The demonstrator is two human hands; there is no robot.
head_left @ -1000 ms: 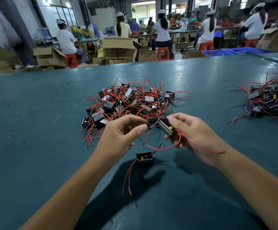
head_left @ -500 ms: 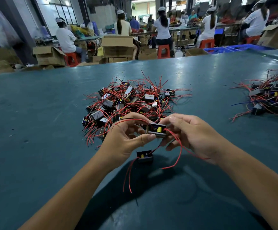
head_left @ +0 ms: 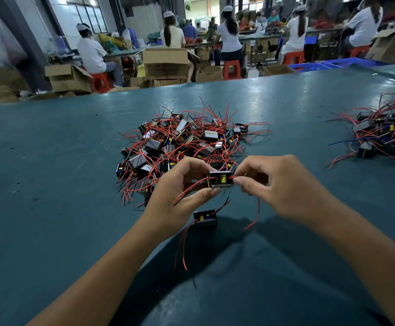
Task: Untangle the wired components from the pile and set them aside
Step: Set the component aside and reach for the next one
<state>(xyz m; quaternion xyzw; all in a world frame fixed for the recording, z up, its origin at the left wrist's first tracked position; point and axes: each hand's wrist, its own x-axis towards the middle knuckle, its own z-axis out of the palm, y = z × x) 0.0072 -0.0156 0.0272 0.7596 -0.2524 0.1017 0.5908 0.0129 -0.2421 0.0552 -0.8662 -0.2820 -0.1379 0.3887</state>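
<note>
Step in hand: one wired component [head_left: 220, 179] is held up just in front of the pile [head_left: 182, 142] while its red leads are worked loose; it looks lifted off the pile, though whether every lead is free cannot be told.
Left hand [head_left: 180, 191]: fingers and thumb curled round the left end of the black component, with red wires running across the palm.
Right hand [head_left: 276, 184]: fingertips pinch the red leads where they leave the component's right end; one lead hangs down below this hand.
Pile: a tangle of black blocks and red wires on the teal surface [head_left: 50, 161], just beyond both hands.
Loose piece: a second component [head_left: 205, 217] lies on the surface just below the hands, its red wires trailing toward the viewer.
Set-aside heap: a smaller cluster [head_left: 384, 137] sits well apart at the right edge.
Next move: probably draw the leads straight and clear of the left palm, then carry the piece to the right-hand cluster. The hanging lead must not snag the loose piece below.
</note>
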